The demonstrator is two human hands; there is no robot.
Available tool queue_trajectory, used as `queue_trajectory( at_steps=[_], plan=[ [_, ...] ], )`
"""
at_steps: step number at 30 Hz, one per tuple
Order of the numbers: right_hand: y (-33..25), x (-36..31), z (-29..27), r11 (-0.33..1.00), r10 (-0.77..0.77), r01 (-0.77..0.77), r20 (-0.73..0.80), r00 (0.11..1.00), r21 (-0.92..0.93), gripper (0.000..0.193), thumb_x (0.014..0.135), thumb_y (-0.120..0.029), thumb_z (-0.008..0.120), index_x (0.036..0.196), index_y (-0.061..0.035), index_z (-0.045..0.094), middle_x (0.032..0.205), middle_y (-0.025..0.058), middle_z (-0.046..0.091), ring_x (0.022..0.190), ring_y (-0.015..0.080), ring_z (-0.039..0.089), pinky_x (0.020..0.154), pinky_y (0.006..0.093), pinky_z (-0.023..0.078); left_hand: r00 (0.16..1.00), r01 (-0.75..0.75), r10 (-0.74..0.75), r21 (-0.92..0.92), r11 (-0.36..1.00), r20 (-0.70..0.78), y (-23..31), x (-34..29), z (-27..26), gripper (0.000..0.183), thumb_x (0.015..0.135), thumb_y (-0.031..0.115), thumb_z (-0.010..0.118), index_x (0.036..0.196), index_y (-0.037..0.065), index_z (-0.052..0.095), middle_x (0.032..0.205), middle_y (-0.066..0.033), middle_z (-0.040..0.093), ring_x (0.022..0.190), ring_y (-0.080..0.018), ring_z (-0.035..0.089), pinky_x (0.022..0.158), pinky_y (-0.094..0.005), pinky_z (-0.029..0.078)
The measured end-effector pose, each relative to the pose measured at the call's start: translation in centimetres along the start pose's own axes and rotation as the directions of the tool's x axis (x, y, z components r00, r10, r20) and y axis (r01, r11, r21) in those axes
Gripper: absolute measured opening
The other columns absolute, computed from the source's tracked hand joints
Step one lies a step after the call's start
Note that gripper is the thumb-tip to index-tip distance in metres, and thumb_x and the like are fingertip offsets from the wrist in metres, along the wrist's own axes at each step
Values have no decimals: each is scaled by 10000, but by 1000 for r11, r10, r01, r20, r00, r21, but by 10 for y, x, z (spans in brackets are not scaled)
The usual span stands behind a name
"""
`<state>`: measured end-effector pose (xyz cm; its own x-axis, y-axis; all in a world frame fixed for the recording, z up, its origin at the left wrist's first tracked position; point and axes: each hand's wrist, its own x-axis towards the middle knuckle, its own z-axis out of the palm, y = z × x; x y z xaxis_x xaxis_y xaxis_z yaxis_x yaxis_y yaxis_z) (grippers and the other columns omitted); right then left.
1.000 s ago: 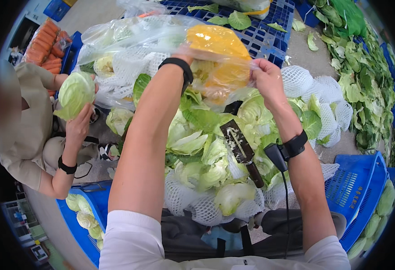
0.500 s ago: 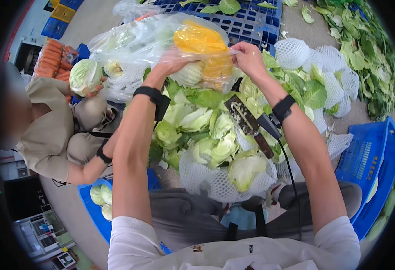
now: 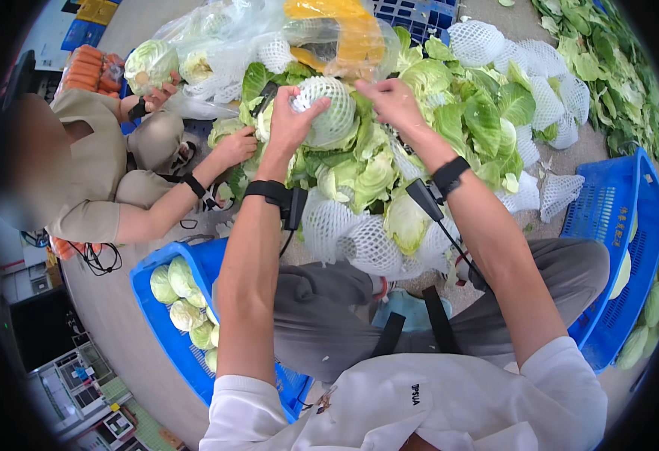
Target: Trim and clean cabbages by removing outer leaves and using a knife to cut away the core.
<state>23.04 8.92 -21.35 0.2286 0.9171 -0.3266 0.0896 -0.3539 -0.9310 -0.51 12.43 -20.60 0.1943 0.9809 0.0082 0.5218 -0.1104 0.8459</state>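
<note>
A pale green cabbage in a white foam net is in my left hand, thumb spread over its near side. My right hand is just right of it, index finger stretched toward it, with nothing visible in the grasp. Behind the cabbage lies a clear plastic bag with orange-yellow patches. Loose cabbage leaves are heaped below both hands. On the near side of the heap are a trimmed cabbage and empty foam nets.
A co-worker squats at left, one hand on a cabbage, the other at the leaf heap. Blue crates stand at left and right. Foam nets lie at far right, beside a leaf pile. Bagged carrots sit far left.
Both hands have let go of the clear bag, which now lies farther back. My left hand has taken hold of the netted cabbage. The co-worker's near hand has moved to the leaves.
</note>
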Motion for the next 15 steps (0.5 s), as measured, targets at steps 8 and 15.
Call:
queue_trajectory(
  at_steps=[8, 15],
  plan=[
    [0, -33, 12, 942, -266, 329, 458, 848, -63, 1191, 650, -540, 913, 1525, 38, 351, 1477, 236, 483, 1356, 280, 490, 1128, 371, 391, 937, -151, 168, 79, 985, -305, 21, -77, 28, 287, 938, 167, 689, 1129, -8, 566, 1309, -199, 640, 1114, -378, 642, 950, -422, 496],
    [21, -85, 8, 813, -493, 548, 268, 828, -197, 1193, 531, -439, 966, 1449, 48, 381, 1389, 280, 496, 1317, 387, 493, 1118, 428, 399, 939, -149, 138, -13, 989, -314, 62, -127, 41, 216, 956, 142, 665, 1037, 15, 510, 1315, -222, 646, 1203, -409, 623, 955, -432, 506]
  ],
)
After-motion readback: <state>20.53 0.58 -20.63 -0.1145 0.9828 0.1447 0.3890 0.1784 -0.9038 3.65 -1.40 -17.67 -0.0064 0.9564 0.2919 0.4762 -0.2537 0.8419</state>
